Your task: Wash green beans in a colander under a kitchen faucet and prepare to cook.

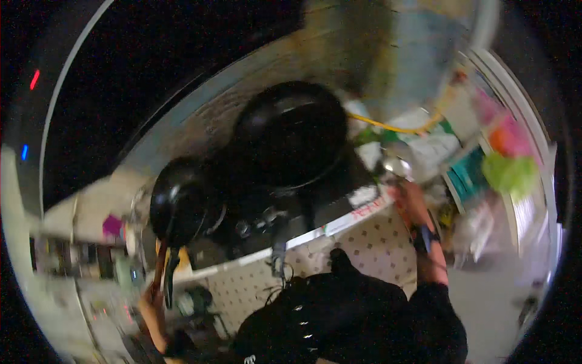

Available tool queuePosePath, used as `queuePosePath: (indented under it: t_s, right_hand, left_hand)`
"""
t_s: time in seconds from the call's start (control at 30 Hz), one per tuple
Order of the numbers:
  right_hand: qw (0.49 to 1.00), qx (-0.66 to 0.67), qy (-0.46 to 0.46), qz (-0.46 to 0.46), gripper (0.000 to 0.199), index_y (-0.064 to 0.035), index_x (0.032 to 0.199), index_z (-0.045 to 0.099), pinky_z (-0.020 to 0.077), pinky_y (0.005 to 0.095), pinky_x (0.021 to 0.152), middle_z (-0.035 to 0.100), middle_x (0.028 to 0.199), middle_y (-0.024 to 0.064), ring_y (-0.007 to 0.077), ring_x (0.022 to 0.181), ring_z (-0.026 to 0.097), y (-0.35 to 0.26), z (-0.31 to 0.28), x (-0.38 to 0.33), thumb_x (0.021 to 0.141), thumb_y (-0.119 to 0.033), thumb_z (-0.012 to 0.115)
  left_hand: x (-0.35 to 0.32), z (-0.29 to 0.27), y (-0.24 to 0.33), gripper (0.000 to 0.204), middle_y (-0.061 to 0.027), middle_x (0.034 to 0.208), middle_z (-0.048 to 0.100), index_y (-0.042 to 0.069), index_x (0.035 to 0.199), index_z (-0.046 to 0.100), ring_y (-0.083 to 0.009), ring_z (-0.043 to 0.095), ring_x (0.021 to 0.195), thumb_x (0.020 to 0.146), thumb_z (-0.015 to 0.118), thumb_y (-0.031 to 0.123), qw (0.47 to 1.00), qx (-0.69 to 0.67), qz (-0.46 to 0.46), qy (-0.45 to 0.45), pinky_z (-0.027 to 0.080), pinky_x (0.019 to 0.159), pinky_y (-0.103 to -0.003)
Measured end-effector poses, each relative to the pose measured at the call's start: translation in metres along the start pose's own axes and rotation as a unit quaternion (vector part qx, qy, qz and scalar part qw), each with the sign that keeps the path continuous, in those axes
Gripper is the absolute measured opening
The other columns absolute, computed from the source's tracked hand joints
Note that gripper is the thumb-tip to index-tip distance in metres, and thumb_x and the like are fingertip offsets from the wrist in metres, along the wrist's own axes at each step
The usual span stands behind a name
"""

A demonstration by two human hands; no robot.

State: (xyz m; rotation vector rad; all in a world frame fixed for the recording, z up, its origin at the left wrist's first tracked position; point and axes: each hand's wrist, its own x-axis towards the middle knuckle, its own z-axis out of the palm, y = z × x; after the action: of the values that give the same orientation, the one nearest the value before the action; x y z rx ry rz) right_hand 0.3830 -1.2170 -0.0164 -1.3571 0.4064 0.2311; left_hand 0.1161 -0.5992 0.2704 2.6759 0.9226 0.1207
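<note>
On the left burner of a black stove (257,227) sits a dark frying pan (176,197), its handle pointing toward me. A long brown handle (160,261), like that of a spatula, runs up into this pan; its far end is lost in the dark. My left hand (151,303) is closed round the lower part of that handle, beside the pan's own handle (171,282). At the stove's right end, my right hand (412,197) reaches a shiny round metal piece (397,164), perhaps a small bowl. Motion blur smears its fingers, so the grip is unclear.
A large black wok (294,133) stands at the back of the stove. A yellow hose (394,128) curves behind it. On the right are a teal packet (467,182), green and pink bags (509,173) and crumpled clear plastic (476,227). Shelves with blurred items (79,261) lie left.
</note>
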Motion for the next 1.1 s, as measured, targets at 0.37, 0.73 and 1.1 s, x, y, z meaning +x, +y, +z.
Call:
queuePosePath:
  t_s: [0.37, 0.73, 1.1]
  right_hand:
    - [0.981, -0.124, 0.014, -0.147, 0.04, -0.0073, 0.057, 0.041, 0.0449, 0.0274, 0.064, 0.04, 0.054, -0.0003, 0.0097, 0.056, 0.042, -0.089, -0.002, -0.135, 0.09, -0.031, 0.046]
    - [0.946, -0.08, -0.113, -0.294, 0.034, -0.0042, 0.067, 0.046, 0.0479, 0.0319, 0.069, 0.042, 0.054, 0.0034, 0.0217, 0.067, 0.057, -0.143, 0.154, -0.233, 0.089, -0.029, 0.049]
    - [0.905, -0.332, -0.13, -0.233, 0.036, -0.0009, 0.06, 0.047, 0.0417, 0.0248, 0.043, 0.047, 0.055, 0.0022, 0.0106, 0.047, 0.053, -0.156, 0.345, -0.256, 0.085, -0.026, 0.055]
  left_hand:
    - [-0.07, -0.06, -0.045, 0.027, -0.0131, 0.084, 0.065, -0.006, 0.099, 0.06, -0.0175, 0.059, 0.072, 0.074, 0.059, 0.005, 0.956, -0.247, -0.066, 0.144, 0.044, 0.066, -0.029]
    - [-0.01, -0.049, -0.063, 0.034, -0.0176, 0.083, 0.059, 0.01, 0.106, 0.059, -0.036, 0.056, 0.078, 0.072, 0.063, 0.014, 0.987, 0.09, 0.107, 0.081, 0.044, 0.065, -0.042]
    - [-0.059, -0.092, -0.167, 0.034, -0.0123, 0.075, 0.059, 0.006, 0.099, 0.061, -0.0306, 0.055, 0.068, 0.066, 0.066, 0.002, 0.96, 0.049, 0.161, 0.226, 0.043, 0.059, -0.037]
